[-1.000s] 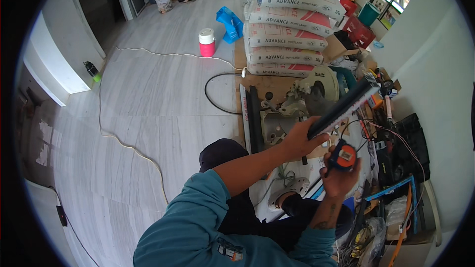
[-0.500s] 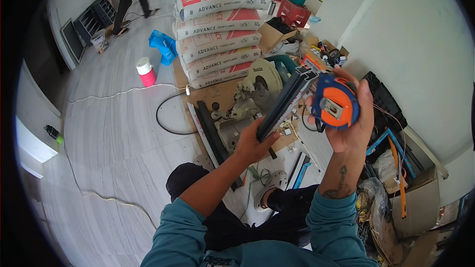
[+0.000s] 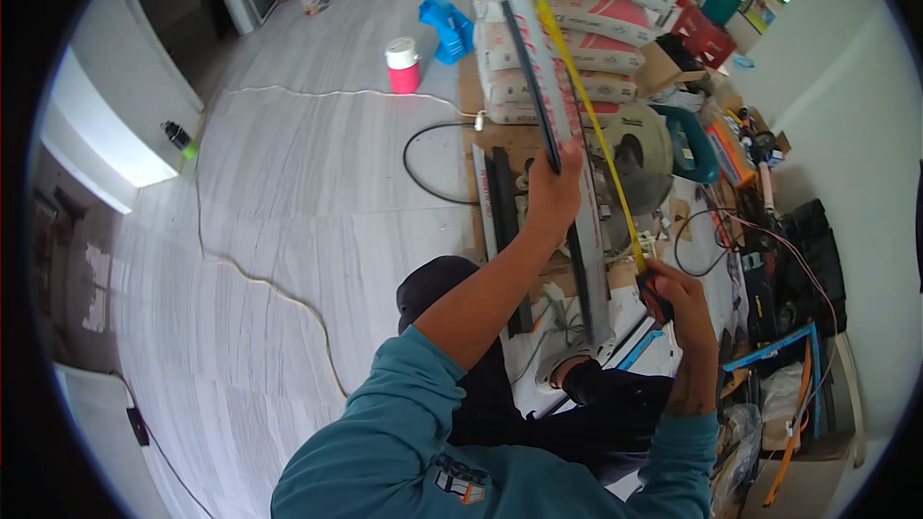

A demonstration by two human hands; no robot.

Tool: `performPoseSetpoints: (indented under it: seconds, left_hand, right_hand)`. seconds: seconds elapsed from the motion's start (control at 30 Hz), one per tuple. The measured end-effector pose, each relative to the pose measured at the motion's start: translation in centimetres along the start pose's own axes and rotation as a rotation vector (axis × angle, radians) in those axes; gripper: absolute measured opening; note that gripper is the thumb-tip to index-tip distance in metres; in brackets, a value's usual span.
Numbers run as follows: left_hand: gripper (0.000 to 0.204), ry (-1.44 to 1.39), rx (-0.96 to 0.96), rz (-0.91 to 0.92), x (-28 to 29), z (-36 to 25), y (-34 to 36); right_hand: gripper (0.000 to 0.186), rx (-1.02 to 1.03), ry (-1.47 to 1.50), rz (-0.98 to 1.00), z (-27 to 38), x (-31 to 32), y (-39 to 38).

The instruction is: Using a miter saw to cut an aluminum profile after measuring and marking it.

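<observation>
My left hand is wrapped around the middle of a long metal profile, which has a dark edge and a white face with red print. The profile slants away from me, its far end up in front of the stacked bags. In my right hand is a tape measure with a dark and red-orange case. Its yellow blade runs out alongside the profile to the far end. Whether the blade's tip hooks onto that end I cannot tell. Behind the profile stands a chop saw, partly hidden.
Stacked cement bags rise ahead. Several dark profiles lie left of the saw. A pink jug and a blue bag stand on the floor, crossed by a pale cord. Tools and a blue hacksaw frame crowd the right wall.
The tape's yellow blade is now drawn out along the profile. My right hand has come lower and nearer with the case. The profile now points away from me, and the view has shifted left.
</observation>
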State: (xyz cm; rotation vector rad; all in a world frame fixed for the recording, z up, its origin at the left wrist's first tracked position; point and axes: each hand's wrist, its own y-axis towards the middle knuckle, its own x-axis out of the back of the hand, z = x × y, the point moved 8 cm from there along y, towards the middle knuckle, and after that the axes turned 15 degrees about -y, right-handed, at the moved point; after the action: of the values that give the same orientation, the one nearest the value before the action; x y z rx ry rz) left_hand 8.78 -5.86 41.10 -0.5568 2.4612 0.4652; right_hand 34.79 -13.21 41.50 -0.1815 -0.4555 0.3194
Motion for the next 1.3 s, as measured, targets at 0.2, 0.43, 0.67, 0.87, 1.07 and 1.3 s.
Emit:
performPoseSetpoints:
  seconds: [0.2,0.43,0.67,0.87,1.07,1.3]
  left_hand:
    - [0.058,-0.601,0.173,-0.183,6.7,-1.1,5.8]
    - [0.075,-0.634,0.107,-0.106,12.2,-3.8,9.2]
    - [0.079,-0.507,0.075,-0.057,13.2,-4.4,10.0]
    - [0.078,-0.512,0.112,-0.029,12.7,-4.3,9.7]
    - [0.079,-0.467,0.12,-0.036,12.4,-4.1,9.6]
    - [0.08,-0.436,0.098,-0.029,12.4,-4.1,9.6]
  right_hand:
    - [0.042,-0.082,-0.076,0.113,-5.3,1.6,-3.1]
    - [0.037,-0.016,-0.162,0.241,-6.3,3.2,-1.8]
    - [0.039,0.059,-0.141,0.306,-6.8,4.0,-0.6]
    - [0.039,0.034,-0.138,0.312,-6.8,4.1,-1.4]
    - [0.039,0.041,-0.094,0.311,-7.2,3.9,-1.8]
    - [0.037,0.026,-0.128,0.329,-7.4,4.0,-2.3]
